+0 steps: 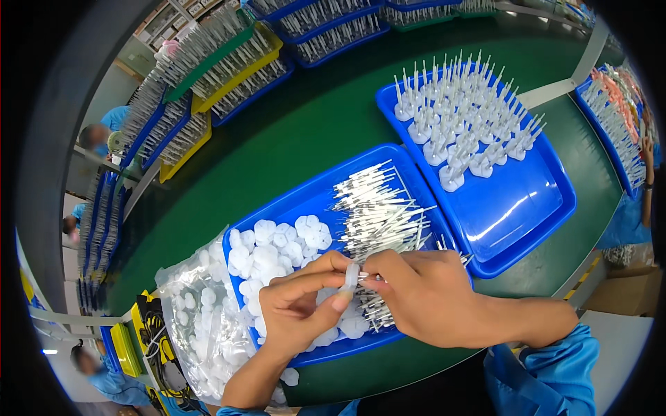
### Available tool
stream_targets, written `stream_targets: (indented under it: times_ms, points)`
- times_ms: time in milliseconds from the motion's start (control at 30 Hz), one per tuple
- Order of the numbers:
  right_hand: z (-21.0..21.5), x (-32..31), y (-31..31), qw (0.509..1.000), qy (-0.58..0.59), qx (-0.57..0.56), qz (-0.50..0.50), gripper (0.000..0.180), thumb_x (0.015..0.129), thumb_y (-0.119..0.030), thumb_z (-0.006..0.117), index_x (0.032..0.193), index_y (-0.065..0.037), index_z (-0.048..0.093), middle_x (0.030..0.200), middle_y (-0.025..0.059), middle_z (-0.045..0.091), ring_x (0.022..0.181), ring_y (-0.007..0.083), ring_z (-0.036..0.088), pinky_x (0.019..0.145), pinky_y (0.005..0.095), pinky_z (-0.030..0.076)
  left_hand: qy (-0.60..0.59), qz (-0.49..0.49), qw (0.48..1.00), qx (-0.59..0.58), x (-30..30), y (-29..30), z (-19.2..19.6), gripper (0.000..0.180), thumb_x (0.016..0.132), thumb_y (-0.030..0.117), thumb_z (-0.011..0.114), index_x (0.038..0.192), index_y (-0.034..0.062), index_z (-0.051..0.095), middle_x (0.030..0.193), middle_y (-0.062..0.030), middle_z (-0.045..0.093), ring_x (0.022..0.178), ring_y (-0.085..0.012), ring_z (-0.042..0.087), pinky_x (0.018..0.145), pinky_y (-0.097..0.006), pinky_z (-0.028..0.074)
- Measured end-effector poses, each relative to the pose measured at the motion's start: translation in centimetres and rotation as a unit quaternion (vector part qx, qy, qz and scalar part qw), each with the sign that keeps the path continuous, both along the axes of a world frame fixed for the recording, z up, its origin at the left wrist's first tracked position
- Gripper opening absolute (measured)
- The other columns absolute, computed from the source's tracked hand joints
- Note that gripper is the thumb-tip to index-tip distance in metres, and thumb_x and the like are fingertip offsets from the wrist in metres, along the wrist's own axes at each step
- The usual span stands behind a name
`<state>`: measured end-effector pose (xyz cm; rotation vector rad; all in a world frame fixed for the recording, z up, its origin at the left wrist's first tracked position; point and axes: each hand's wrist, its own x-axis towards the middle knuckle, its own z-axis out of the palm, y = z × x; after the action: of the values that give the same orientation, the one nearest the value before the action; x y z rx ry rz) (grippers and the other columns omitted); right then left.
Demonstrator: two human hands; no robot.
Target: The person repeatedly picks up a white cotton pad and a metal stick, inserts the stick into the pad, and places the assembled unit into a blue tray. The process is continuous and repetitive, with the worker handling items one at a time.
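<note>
Between the fingertips of my left hand (pixel 298 301) a translucent white plastic cap (pixel 352 277) is pinched on edge. My right hand (pixel 433 298) is closed, with its fingertips against the cap's right side. A small white end of a thin rod (pixel 363 276) shows between the two; the rest is hidden by the right fingers. Both hands are over the near part of a blue tray (pixel 277 206). Loose white caps (pixel 267 249) fill its left side, and a pile of thin white rods with greyish ends (pixel 378 215) lies to their right.
At upper right, a second blue tray (pixel 510 225) holds caps with upright rods (pixel 465 111). A clear plastic bag of caps (pixel 205 315) lies left. Stacked trays of upright rods (pixel 236 76) line the far side of the green table (pixel 298 125). Other people sit beyond.
</note>
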<state>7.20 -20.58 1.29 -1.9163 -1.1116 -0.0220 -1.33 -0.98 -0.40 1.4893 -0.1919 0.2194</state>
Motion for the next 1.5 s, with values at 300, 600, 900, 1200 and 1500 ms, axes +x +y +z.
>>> stream_targets:
  times_ms: [300, 600, 900, 1200, 1500]
  points:
    - [-0.4, 0.8, 0.7, 0.998, 0.0, 0.053, 0.017, 0.012, 0.086, -0.007, 0.067, 0.095, -0.002, 0.061, 0.077, 0.0132, 0.064, 0.068, 0.0291, 0.064, 0.054, 0.0385, 0.048, -0.063, 0.06, 0.991, 0.098, 0.0, -0.2, -0.2, 0.035, 0.079, -0.008, 0.074, 0.113, -0.0062, 0.066, 0.124, -0.024, 0.063, 0.115, -0.0294, 0.063, 0.1, -0.041, 0.049]
    - [-0.2, 1.3, 0.4, 0.996, -0.024, 0.071, 0.038, 0.016, 0.079, -0.003, 0.072, 0.093, -0.002, 0.066, 0.091, 0.01, 0.06, 0.077, 0.0279, 0.063, 0.064, 0.0372, 0.052, -0.142, 0.07, 0.954, 0.253, 0.6, 0.0, 1.4, 0.04, 0.077, -0.003, 0.077, 0.114, -0.0065, 0.063, 0.132, -0.0279, 0.055, 0.114, -0.0351, 0.065, 0.094, -0.042, 0.055]
    - [-0.4, 0.5, 0.3, 0.995, 0.031, 0.089, 0.041, 0.024, 0.076, 0.002, 0.071, 0.098, -0.001, 0.065, 0.091, 0.0108, 0.06, 0.07, 0.0267, 0.064, 0.059, 0.0349, 0.053, -0.218, 0.101, 0.916, 0.32, 0.2, -0.3, 0.8, 0.037, 0.075, -0.004, 0.076, 0.111, -0.0032, 0.067, 0.125, -0.0277, 0.061, 0.106, -0.0366, 0.067, 0.086, -0.043, 0.054]
    - [-0.6, 0.7, 0.3, 0.987, 0.075, 0.123, 0.072, 0.023, 0.076, 0.009, 0.067, 0.098, 0.0, 0.065, 0.094, 0.012, 0.061, 0.072, 0.0256, 0.065, 0.062, 0.0338, 0.054, -0.216, 0.105, 0.92, 0.311, 0.1, -0.6, 0.9, 0.038, 0.078, -0.004, 0.074, 0.115, -0.0052, 0.066, 0.126, -0.029, 0.06, 0.108, -0.0362, 0.066, 0.084, -0.041, 0.055]
    - [1.1, 1.6, -0.3, 0.984, 0.135, 0.095, 0.073, 0.019, 0.088, 0.002, 0.064, 0.107, 0.001, 0.062, 0.09, 0.0161, 0.061, 0.071, 0.0322, 0.064, 0.059, 0.0392, 0.05, -0.076, 0.16, 0.983, 0.05, 0.2, -0.9, 0.5, 0.03, 0.089, -0.004, 0.066, 0.119, -0.006, 0.063, 0.126, -0.0253, 0.06, 0.097, -0.0255, 0.068, 0.079, -0.035, 0.059]
